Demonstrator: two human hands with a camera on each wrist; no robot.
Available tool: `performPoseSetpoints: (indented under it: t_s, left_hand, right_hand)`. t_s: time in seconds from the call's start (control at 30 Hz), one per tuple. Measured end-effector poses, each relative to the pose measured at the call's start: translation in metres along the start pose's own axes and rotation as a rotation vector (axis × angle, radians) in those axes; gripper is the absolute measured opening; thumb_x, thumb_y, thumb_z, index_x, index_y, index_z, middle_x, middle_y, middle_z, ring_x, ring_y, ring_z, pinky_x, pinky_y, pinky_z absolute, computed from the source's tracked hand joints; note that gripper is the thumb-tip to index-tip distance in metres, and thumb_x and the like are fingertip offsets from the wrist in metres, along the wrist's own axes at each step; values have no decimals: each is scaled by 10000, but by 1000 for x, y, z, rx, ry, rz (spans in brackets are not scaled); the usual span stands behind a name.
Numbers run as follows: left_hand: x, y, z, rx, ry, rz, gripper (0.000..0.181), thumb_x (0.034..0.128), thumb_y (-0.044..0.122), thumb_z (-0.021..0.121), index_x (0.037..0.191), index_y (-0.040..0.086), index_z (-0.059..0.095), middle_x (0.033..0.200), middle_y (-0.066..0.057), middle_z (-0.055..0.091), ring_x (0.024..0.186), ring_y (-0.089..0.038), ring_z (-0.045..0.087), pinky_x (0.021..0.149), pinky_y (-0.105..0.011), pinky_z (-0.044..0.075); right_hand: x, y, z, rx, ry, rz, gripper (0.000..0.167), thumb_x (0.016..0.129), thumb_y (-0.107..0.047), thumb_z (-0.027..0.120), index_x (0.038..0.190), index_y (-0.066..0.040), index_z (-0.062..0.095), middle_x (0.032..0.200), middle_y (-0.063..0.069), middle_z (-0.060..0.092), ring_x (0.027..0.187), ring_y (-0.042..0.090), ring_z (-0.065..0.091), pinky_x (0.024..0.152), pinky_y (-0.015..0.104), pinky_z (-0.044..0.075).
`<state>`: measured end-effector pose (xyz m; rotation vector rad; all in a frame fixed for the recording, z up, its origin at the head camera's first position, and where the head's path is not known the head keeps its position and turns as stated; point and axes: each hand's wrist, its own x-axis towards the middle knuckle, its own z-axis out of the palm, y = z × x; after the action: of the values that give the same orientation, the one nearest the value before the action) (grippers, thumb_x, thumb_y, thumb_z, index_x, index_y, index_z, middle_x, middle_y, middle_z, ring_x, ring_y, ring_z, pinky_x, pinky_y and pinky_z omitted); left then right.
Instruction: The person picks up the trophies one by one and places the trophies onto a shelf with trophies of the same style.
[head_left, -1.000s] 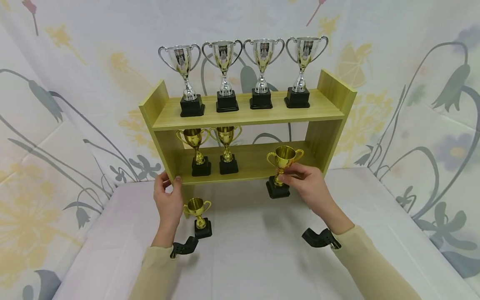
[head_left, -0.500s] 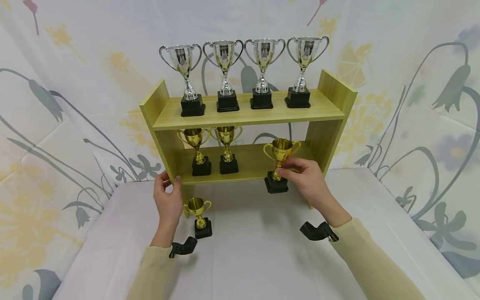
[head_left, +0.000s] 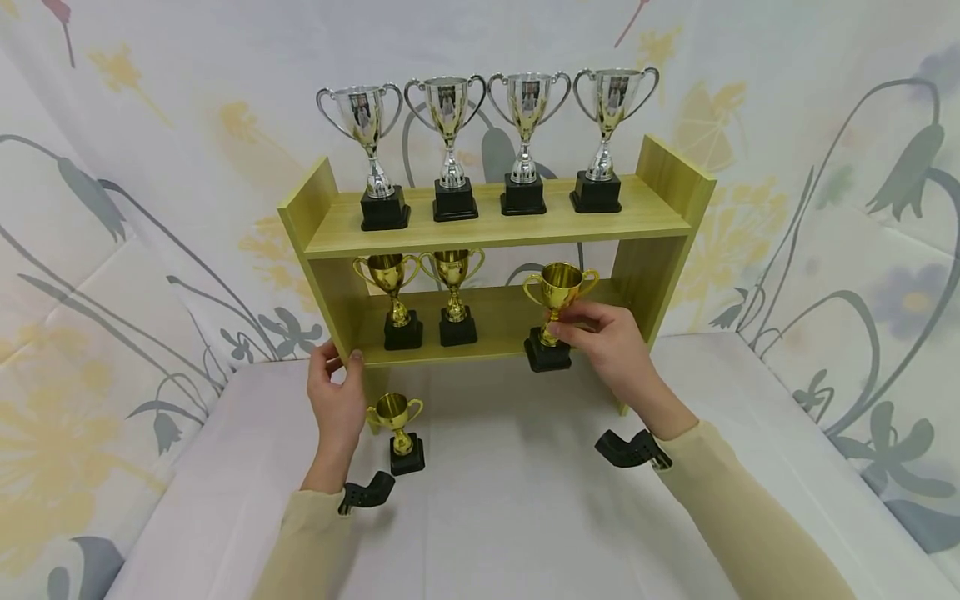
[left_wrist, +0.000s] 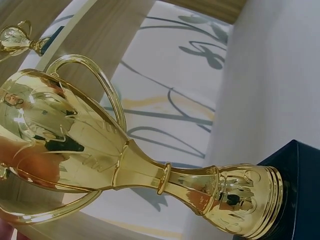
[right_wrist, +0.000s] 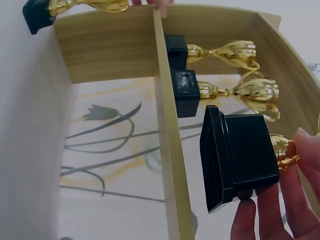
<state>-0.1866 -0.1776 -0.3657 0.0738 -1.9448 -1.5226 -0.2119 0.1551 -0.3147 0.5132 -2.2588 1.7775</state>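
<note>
My right hand (head_left: 611,342) pinches a small gold trophy cup (head_left: 559,287) by its stem, its black base (right_wrist: 247,155) hanging at the front edge of the lower shelf. Fingers also reach under that base in the right wrist view. With thumb in front, my left hand (head_left: 337,400) grips the left side of the wooden shelf rack (head_left: 517,241). Two gold trophies, one at the left (head_left: 395,300) and one beside it (head_left: 454,296), stand upright on the lower shelf. Another gold trophy (head_left: 400,429) stands on the table below, near my left wrist; it fills the left wrist view (left_wrist: 145,170).
Several silver trophies (head_left: 525,142) line the top shelf in a row. A white cloth (head_left: 510,517) covers the table, and a flower-patterned sheet (head_left: 187,133) hangs behind the rack. The right side panel (head_left: 652,283) stands close to my right hand.
My right hand has raised the gold trophy and brought it slightly left, closer to the lower shelf. The left hand keeps its hold on the rack.
</note>
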Motion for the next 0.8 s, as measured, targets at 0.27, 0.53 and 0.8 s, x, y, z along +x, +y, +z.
performPoseSetpoints:
  t_s: [0.27,0.53,0.8]
  left_hand:
    - [0,-1,0,2,-3,-3,295,1001,48,533,1266,-82,524,1133,-233,510,1051,-203,509,845,-347,463]
    - [1,-2,0,-3,-7,0,298,1001,52,537,1266,-82,526,1124,-212,513,1066,-238,515,832,-275,452]
    - [-1,1,0,-6,1,-2,290,999,41,533,1261,-82,525,1122,-229,509,1046,-219,502,827,-275,443]
  right_hand:
    - [10,-1,3,-23,-17,-6,215,904,-146,730,1036,24,731,998,86,720,900,173,643,769,254,521]
    - [17,1,7,-39,-22,-16,217,896,-148,732,1029,23,739,1031,119,727,921,174,629,771,261,508]
    - [24,0,10,-62,-25,-5,237,897,-182,738,1038,9,739,1000,74,721,919,176,621,785,274,492]
